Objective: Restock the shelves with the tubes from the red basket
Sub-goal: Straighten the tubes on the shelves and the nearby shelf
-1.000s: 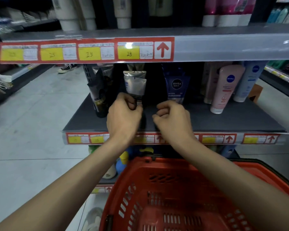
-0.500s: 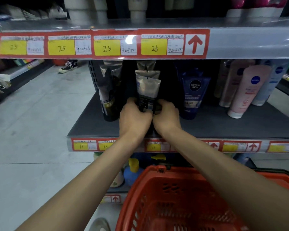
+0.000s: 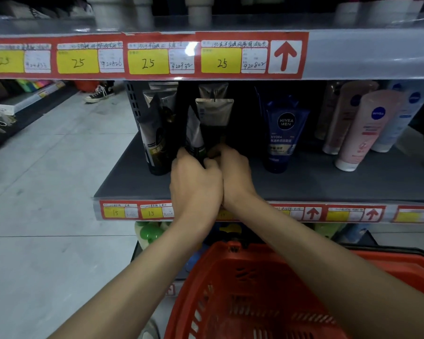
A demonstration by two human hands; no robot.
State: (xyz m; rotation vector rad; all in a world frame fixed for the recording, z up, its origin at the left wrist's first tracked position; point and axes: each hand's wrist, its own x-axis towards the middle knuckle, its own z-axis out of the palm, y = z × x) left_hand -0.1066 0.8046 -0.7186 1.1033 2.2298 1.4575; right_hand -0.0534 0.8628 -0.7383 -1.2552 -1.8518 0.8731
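Both my hands reach onto the grey middle shelf (image 3: 304,184). My left hand (image 3: 195,182) and my right hand (image 3: 235,172) press side by side around the base of a silver-and-black tube (image 3: 214,121) standing upright, cap down. A second silver tube (image 3: 194,133) leans just left of it, by my left fingers. More dark tubes (image 3: 157,133) stand at the left end of the shelf. The red basket (image 3: 255,289) sits below, under my forearms; what it holds is not visible.
A blue Nivea Men tube (image 3: 283,135) stands right of my hands, pink and pale-blue Nivea tubes (image 3: 362,128) further right. The upper shelf edge (image 3: 353,55) carries price labels. The aisle floor (image 3: 47,192) lies left, with someone's sneaker (image 3: 98,92) far back.
My right hand moved left and joined my left at the silver-and-black tube's base. Both pushed further back on the shelf, and the camera came closer.
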